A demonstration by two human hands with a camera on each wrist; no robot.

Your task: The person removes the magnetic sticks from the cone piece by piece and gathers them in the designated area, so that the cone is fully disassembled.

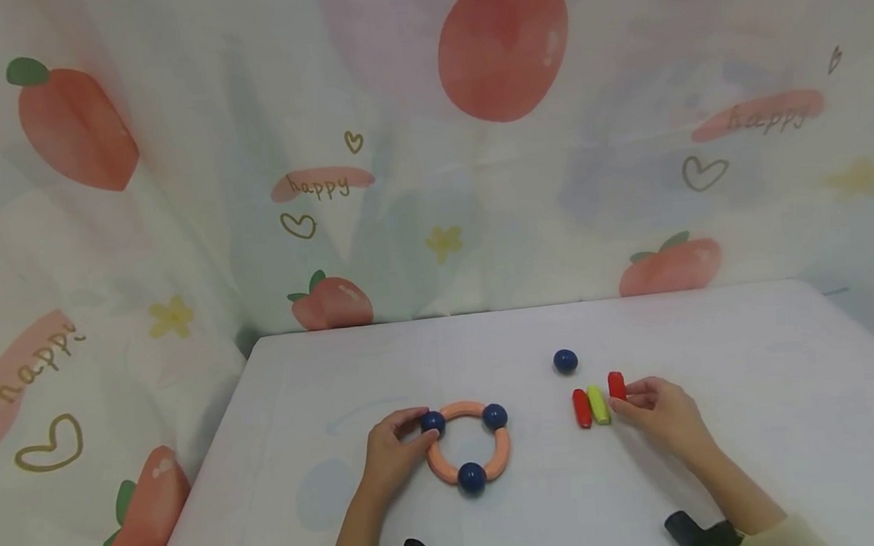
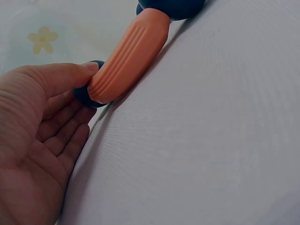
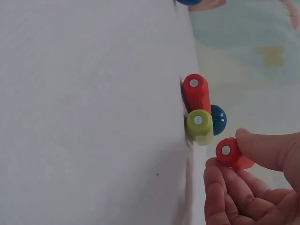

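Observation:
A ring of three orange curved rods (image 1: 502, 454) joined by three dark blue balls lies on the white table. At its upper left, my left hand (image 1: 394, 455) pinches one blue ball (image 1: 433, 423) between thumb and fingers; the left wrist view shows the grooved orange rod (image 2: 131, 54) beside that ball. My right hand (image 1: 665, 413) holds a short red magnetic rod (image 1: 617, 385) by thumb and fingertips, its silvery end disc visible in the right wrist view. Just left of it, a second red rod (image 1: 582, 408) and a yellow-green rod (image 1: 599, 404) lie side by side.
A loose blue ball (image 1: 566, 361) sits behind the short rods. The white tabletop (image 1: 542, 509) ends at a patterned cloth (image 1: 395, 83) with printed fruit, which hangs behind and along the left side. Dark wrist mounts (image 1: 702, 534) show near the sleeves.

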